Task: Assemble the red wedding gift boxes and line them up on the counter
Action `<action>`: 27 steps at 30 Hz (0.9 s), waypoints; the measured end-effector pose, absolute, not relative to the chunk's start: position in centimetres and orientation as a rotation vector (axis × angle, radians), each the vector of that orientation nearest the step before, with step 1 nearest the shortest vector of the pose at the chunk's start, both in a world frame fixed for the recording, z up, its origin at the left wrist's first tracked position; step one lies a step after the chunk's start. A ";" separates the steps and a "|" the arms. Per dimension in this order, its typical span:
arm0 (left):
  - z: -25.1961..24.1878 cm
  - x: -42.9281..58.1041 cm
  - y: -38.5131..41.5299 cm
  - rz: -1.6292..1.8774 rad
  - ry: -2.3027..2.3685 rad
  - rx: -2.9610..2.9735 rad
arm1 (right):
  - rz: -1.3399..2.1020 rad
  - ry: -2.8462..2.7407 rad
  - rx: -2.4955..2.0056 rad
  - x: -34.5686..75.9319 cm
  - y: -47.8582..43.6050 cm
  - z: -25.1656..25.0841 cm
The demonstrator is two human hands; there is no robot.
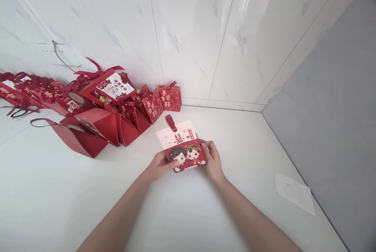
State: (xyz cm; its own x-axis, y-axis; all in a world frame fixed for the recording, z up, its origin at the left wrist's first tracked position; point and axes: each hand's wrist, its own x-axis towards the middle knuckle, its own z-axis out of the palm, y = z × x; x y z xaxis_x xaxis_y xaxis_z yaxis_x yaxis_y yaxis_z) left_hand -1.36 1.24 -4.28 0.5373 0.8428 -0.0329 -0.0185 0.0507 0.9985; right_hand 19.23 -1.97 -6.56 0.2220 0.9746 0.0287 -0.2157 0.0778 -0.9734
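A red and pink gift box (188,154) with two cartoon faces and a red ribbon loop on top is held over the white table. My left hand (160,166) grips its lower left side, the thumb lying across the front. On the right edge, my right hand (212,160) is closed round the same box, some of its fingers hidden behind it. The ribbon loop (170,123) stands up from the pink top part.
Several red boxes (102,126) with ribbons crowd the back left of the white table (123,205). One small red box (170,98) leans by the tiled wall (190,40). A flat white packet (294,193) lies near the right edge. A cable hangs from a wall socket.
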 end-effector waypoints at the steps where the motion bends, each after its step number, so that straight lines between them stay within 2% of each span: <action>1: -4.4 -1.3 1.3 0.765 0.790 1.332 | 1.101 -0.926 -1.128 19.2 -2.0 -6.5; 8: -5.2 -1.8 2.7 1.135 0.844 0.798 | 1.061 -0.988 -1.201 19.0 -2.3 -5.8; 16: -4.2 -2.5 3.2 1.180 0.808 0.526 | 1.081 -0.966 -1.226 19.1 -2.3 -6.1; 21: -4.9 -1.6 2.7 1.176 0.859 0.814 | 1.057 -0.993 -1.240 19.1 -2.3 -6.4; 27: -5.1 -1.1 1.8 1.022 0.985 1.656 | 1.030 -1.098 -1.113 19.0 -2.6 -5.9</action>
